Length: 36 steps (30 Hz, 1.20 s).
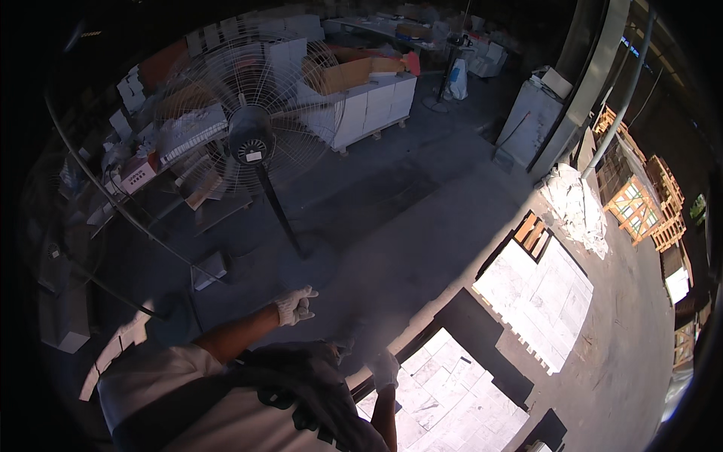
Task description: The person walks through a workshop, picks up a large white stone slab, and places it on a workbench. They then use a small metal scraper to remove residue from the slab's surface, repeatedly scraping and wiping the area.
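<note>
My left hand (295,305) wears a pale work glove. It hangs in the air over the dusty concrete floor, fingers loosely curled, holding nothing, just in front of the round base of a standing fan (251,135). Lower down, my right hand (384,369), also gloved, sits near the edge of a stack of white blocks (452,399). Nothing shows in its grip, but its fingers are partly hidden. Dark clothing covers my chest at the bottom of the picture.
A second pallet of white blocks (538,297) lies to the right in sunlight. More white blocks on a pallet (369,109) stand behind the fan. A cluttered bench (162,169) is at the left. Wooden pallets (640,200) are stacked at far right. A loose block (208,270) lies on the floor.
</note>
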Available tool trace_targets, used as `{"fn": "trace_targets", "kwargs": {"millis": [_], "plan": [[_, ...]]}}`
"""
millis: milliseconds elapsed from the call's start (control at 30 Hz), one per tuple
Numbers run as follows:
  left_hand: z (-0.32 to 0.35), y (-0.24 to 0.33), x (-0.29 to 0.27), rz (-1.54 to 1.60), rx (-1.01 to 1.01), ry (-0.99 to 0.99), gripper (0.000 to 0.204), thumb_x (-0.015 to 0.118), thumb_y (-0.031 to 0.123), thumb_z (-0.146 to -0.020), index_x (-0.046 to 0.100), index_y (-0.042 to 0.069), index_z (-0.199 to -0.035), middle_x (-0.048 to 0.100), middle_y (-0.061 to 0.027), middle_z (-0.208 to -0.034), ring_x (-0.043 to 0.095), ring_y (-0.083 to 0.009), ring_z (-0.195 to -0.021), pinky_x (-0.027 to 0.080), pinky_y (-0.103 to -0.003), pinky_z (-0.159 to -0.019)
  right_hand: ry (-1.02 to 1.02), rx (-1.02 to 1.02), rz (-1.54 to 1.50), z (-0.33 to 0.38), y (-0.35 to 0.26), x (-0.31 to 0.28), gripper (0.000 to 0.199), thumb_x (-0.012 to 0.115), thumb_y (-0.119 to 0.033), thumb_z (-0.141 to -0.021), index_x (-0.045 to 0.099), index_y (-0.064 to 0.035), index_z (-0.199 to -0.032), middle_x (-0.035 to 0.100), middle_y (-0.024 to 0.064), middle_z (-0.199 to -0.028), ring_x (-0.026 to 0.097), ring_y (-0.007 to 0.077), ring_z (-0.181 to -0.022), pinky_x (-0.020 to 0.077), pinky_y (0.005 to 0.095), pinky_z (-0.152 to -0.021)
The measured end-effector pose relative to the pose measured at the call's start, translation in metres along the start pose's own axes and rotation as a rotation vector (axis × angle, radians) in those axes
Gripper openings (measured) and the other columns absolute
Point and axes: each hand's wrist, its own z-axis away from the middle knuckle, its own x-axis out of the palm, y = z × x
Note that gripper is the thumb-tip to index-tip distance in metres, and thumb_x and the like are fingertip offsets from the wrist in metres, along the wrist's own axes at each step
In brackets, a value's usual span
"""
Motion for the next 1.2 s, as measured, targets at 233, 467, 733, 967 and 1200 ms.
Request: {"fn": "trace_targets", "kwargs": {"millis": [233,467,733,967,1200], "plan": [[-0.124,0.108,0.192,-0.710,0.165,-0.029,0.045,0.049,0.042,-0.109,0.063,0.000,-0.120,0.068,-0.0116,-0.097,0.069,-0.0237,-0.082,0.058,-0.041,-0.091,0.252,-0.285,0.514,-0.204,0.005,-0.075,0.019,0.059,-0.019,-0.097,0.066,-0.0084,-0.112,0.065,0.0101,-0.114,0.060,0.0303,-0.109,0.0491,0.0451,-0.094],[-0.179,0.164,0.440,-1.637,1.159,-0.620,0.052,0.046,0.047,-0.109,0.048,0.020,-0.153,0.052,-0.0080,-0.151,0.044,-0.0288,-0.145,0.027,-0.045,-0.124,0.452,0.449,-1.488,-0.323,0.067,-0.175,0.028,0.051,-0.033,-0.104,0.054,-0.0116,-0.121,0.058,0.0058,-0.119,0.054,0.0282,-0.108,0.0457,0.0465,-0.090],[-0.323,0.181,0.526,-1.932,0.999,-0.810,0.050,0.040,0.051,-0.108,0.052,0.026,-0.150,0.059,-0.0079,-0.144,0.054,-0.0276,-0.133,0.036,-0.049,-0.116,0.131,0.491,-1.718,-0.501,0.036,-0.218,0.044,0.045,-0.043,-0.106,0.052,-0.0072,-0.131,0.056,0.0096,-0.129,0.051,0.0253,-0.122,0.0430,0.0423,-0.101],[-0.461,0.259,0.555,-1.696,0.750,-0.200,0.047,0.039,0.049,-0.108,0.054,0.023,-0.144,0.060,-0.0072,-0.141,0.048,-0.0284,-0.139,0.026,-0.054,-0.122,-0.210,0.221,-1.227,-0.667,0.020,-0.302,0.058,0.040,-0.051,-0.107,0.051,-0.0033,-0.139,0.055,0.0130,-0.138,0.049,0.0228,-0.135,0.0407,0.0387,-0.111],[-0.482,0.390,0.564,-1.513,0.970,0.151,0.045,0.054,0.045,-0.105,0.068,0.006,-0.120,0.067,-0.0146,-0.126,0.061,-0.0328,-0.122,0.047,-0.050,-0.102,-0.225,-0.243,0.909,-0.834,0.061,-0.327,0.051,0.043,-0.047,-0.106,0.059,-0.0066,-0.133,0.065,0.0134,-0.130,0.062,0.0251,-0.120,0.0402,0.0440,-0.113]]}}
